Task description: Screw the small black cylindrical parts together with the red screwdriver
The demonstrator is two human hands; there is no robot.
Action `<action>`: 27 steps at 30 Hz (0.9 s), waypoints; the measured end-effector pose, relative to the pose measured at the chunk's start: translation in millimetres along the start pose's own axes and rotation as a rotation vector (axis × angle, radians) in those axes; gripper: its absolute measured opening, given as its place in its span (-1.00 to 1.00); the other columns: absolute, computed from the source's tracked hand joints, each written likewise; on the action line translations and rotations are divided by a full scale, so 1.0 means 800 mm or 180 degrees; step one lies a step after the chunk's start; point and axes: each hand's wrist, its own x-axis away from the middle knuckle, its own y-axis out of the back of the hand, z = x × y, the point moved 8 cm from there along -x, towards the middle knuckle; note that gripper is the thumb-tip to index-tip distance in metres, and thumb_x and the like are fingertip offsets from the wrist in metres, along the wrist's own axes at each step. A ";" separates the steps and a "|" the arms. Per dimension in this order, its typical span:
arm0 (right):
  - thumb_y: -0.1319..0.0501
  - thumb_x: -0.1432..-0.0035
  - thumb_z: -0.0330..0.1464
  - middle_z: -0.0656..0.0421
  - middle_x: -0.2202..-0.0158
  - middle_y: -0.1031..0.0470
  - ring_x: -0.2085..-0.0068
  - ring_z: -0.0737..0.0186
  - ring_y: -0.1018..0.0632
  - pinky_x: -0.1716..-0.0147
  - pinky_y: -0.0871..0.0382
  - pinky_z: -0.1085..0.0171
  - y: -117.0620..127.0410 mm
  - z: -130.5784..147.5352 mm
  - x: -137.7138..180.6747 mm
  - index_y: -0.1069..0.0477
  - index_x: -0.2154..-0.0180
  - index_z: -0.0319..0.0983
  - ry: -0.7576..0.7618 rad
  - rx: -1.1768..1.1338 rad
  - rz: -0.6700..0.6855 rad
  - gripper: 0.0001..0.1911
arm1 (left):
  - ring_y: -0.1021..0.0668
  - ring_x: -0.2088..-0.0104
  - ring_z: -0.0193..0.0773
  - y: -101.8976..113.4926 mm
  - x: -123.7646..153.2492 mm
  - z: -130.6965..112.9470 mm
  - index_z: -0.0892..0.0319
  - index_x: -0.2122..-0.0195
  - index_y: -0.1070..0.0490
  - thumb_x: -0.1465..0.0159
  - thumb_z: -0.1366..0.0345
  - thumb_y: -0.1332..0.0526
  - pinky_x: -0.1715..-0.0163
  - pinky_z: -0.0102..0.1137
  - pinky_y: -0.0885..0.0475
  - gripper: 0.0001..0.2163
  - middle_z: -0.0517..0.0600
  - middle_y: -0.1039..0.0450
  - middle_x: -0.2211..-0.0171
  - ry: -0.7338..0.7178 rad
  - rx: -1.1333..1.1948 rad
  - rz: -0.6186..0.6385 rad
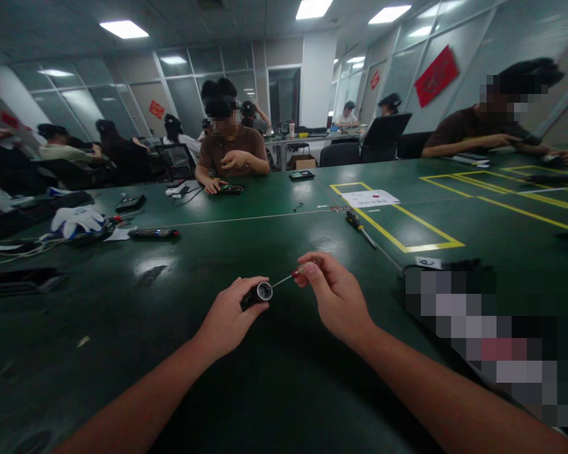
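My left hand (233,310) is closed around a black cylinder (264,291) with a silver ring at its open end, which faces me. Dark detail shows inside that opening, too small to make out. In my right hand (337,291) is a small screwdriver (284,280) with a thin metal shaft and a red-tipped, partly clear handle. Its shaft points left and down, and the tip meets or nearly meets the rim of the cylinder; contact cannot be made out. Both hands are above the green table (208,261).
A larger yellow-and-black screwdriver (361,228) lies ahead to the right, near a white paper (370,198) and yellow tape outlines. White gloves (78,221), cables and a black cylindrical tool (154,233) lie left. A blurred-out item is at right. People work across the table.
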 end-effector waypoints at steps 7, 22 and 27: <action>-0.15 -0.42 -0.18 0.16 0.27 -0.64 0.25 0.19 -0.66 0.21 -0.54 0.21 -0.004 0.002 0.002 -0.46 0.07 -0.15 0.0062 0.0049 0.0182 -0.78 | -0.52 -0.17 -0.08 0.001 -0.001 0.008 0.02 -0.15 -0.49 -0.30 0.35 -0.29 -0.22 -0.12 -0.39 -0.62 0.00 -0.51 -0.15 0.0009 0.0078 -0.0117; -0.17 -0.41 -0.19 0.14 0.23 -0.67 0.19 0.17 -0.69 0.14 -0.56 0.17 -0.014 0.000 0.004 -0.47 0.04 -0.15 0.0040 -0.0089 0.0443 -0.77 | -0.53 -0.17 -0.08 0.010 -0.003 0.010 0.04 -0.16 -0.48 -0.31 0.34 -0.28 -0.23 -0.11 -0.38 -0.61 0.02 -0.51 -0.15 -0.0045 0.0050 -0.0292; -0.16 -0.41 -0.19 0.14 0.25 -0.67 0.20 0.17 -0.69 0.14 -0.56 0.16 -0.016 0.002 0.005 -0.46 0.06 -0.15 -0.0004 -0.0113 0.0431 -0.78 | -0.52 -0.17 -0.09 0.011 -0.002 0.007 0.02 -0.17 -0.48 -0.31 0.37 -0.26 -0.24 -0.13 -0.38 -0.61 0.01 -0.52 -0.14 -0.0058 0.0082 -0.0294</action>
